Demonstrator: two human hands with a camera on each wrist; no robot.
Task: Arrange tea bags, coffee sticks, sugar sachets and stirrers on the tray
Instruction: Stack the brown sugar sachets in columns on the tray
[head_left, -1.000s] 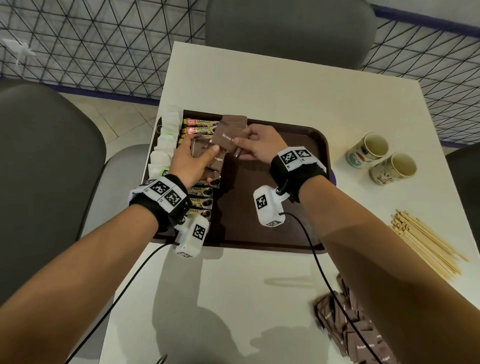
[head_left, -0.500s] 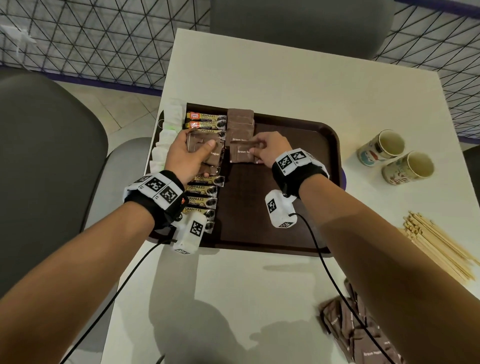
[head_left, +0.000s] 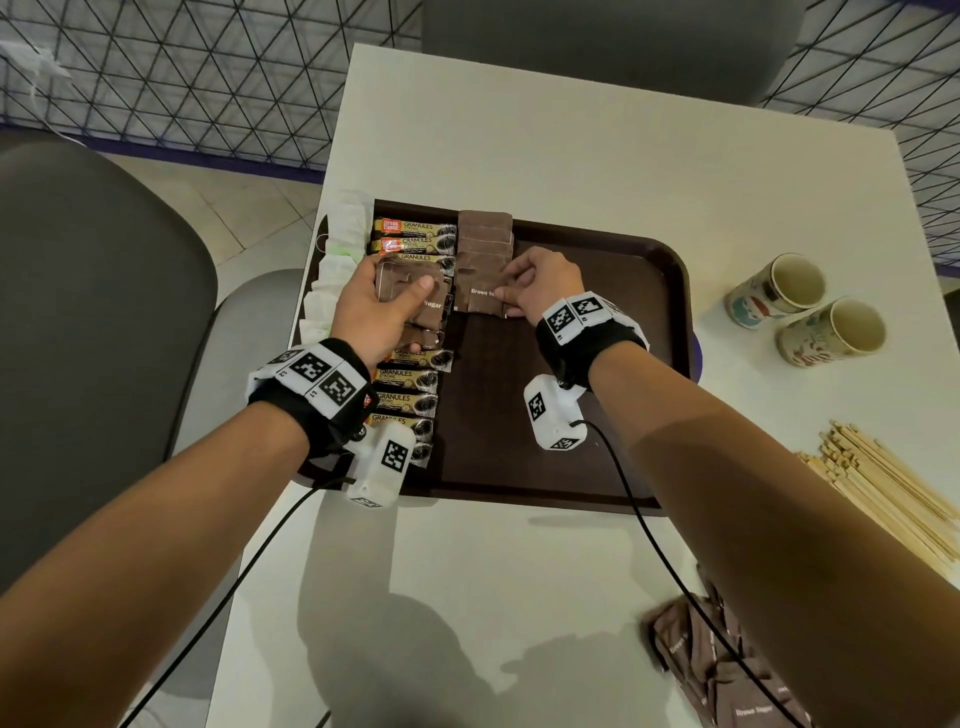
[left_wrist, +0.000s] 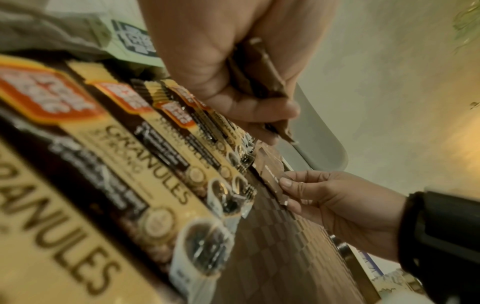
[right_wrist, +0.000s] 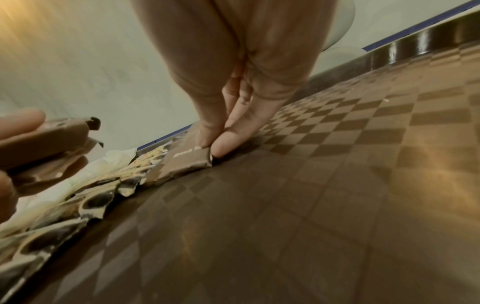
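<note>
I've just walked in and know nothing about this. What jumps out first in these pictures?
Two bare hands work over a dark brown tray: the right hand lays a brown sugar sachet at the near end of a row, while the left hand grips a spare stack. Gold coffee sticks line the tray's left side.

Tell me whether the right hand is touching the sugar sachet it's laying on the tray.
Touching. The right wrist view shows the right hand with thumb and finger pinching the edge of the sachet, which lies on the tray.
</note>
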